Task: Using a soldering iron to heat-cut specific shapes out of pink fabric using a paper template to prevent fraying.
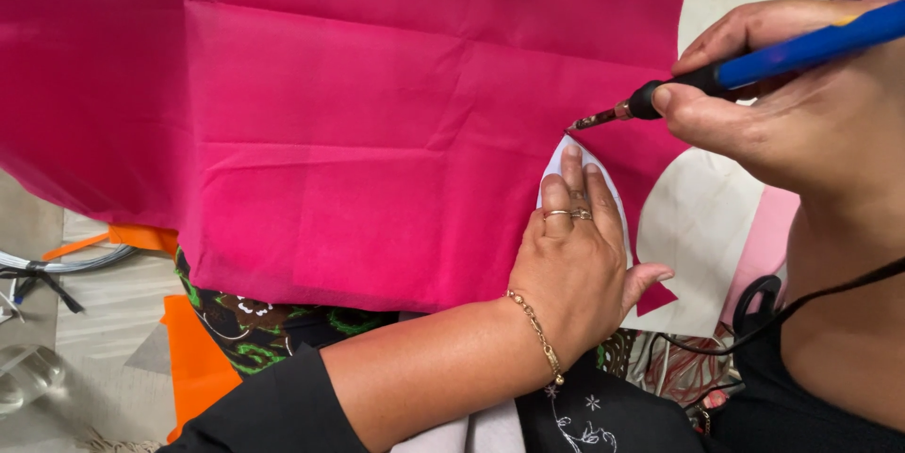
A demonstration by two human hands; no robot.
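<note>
Blue-handled hot cutting tool (754,62) sits clenched in the right hand (754,104), its metal tip touching the pink fabric (358,132) just beyond the left fingertips. The left hand (575,264) lies flat and open, grasping nothing, pinning a white template (556,165) on the fabric. Judged from this, steady pressure and a tip hugging the template's edge should give a clean cut.

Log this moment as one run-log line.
left hand: flat on white template | right hand: grips blue-handled hot tool | tip at pink fabric edge
</note>
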